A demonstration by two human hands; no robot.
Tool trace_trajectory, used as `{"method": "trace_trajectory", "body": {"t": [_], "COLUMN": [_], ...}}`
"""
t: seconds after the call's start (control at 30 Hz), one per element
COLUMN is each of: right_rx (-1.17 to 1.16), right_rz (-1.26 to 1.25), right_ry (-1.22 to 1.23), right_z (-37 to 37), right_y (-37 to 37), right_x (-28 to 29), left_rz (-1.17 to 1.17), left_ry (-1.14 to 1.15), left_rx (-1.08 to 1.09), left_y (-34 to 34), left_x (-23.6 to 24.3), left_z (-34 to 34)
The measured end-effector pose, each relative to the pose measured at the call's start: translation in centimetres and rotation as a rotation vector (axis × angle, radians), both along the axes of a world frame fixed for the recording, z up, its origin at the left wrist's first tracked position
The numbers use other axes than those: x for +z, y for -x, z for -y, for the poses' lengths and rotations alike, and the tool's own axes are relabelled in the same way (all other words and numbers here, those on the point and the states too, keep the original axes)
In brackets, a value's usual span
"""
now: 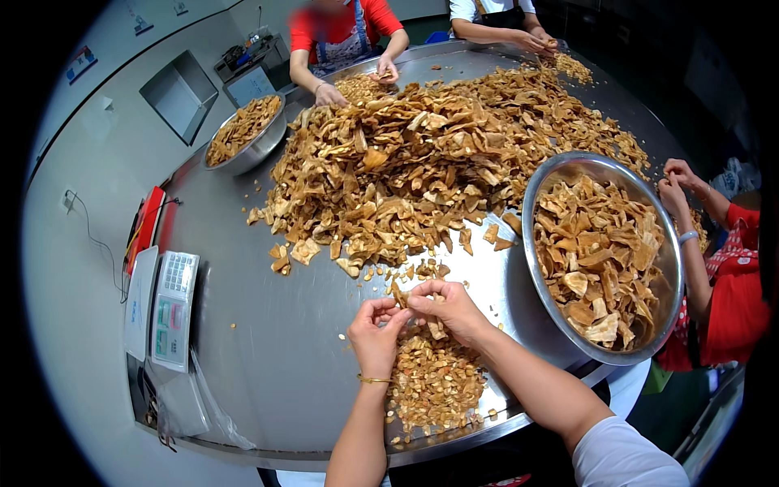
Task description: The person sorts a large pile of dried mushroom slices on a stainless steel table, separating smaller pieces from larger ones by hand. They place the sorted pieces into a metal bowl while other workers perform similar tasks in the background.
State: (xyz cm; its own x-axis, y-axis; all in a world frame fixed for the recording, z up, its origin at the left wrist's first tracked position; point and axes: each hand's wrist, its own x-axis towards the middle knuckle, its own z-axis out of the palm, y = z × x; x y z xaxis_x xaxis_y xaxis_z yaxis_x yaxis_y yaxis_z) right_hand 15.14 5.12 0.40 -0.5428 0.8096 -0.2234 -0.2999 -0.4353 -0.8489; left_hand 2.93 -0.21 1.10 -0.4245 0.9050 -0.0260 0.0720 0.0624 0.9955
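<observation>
My left hand (376,333) and my right hand (446,312) meet near the front of the steel table (268,357), their fingers closed on a dried brown piece (399,296). Just below them lies a pile of small tan chips and bits (434,381). Beyond my hands rises a big heap of dried brown slices (389,170). To the right of my hands a large steel bowl (540,268) holds more of these slices.
A second filled bowl (243,134) stands at back left. A scale (169,308) and plastic bags (191,398) lie at left. Co-workers in red (357,24), in white (487,12) and at right (726,300) handle pieces round the table.
</observation>
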Motion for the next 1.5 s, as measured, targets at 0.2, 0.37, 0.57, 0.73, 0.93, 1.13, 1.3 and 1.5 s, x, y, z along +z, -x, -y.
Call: {"method": "trace_trajectory", "body": {"t": [0.2,0.37,0.57,0.73,0.93,1.13,1.3,1.5], "right_rx": [0.034,0.071,0.032,-0.052,-0.034,-0.117,-0.120,-0.052], "right_rz": [-0.136,-0.241,-0.274,-0.096,-0.090,-0.163,-0.275,-0.348], "right_ry": [0.048,0.225,0.299,0.043,0.080,0.230,0.328,0.330], "right_z": [-0.3,-0.5,-0.6,-0.6,0.0,-0.4,-1.3,-1.8], "right_y": [-0.4,-0.2,-0.1,-0.3,0.0,0.1,-1.2,-1.9], "right_x": [-0.6,-1.1,-0.9,-0.3,-0.3,-1.3,-0.4,0.2], "left_rz": [0.381,0.680,1.082,0.837,0.561,0.687,0.594,0.114], "left_ry": [0.048,-0.025,-0.075,0.034,0.017,-0.014,0.055,0.156], "left_rx": [-0.140,-0.191,-0.215,-0.218,-0.145,-0.165,-0.205,-0.745], "left_y": [0.2,1.1,0.8,1.5,1.3,0.8,1.5,2.2], "left_x": [0.6,-0.7,-1.2,-0.7,-0.5,-0.4,0.5,2.9], "left_z": [0.0,0.0,0.1,-0.5,-0.7,-0.5,0.0,1.0]}}
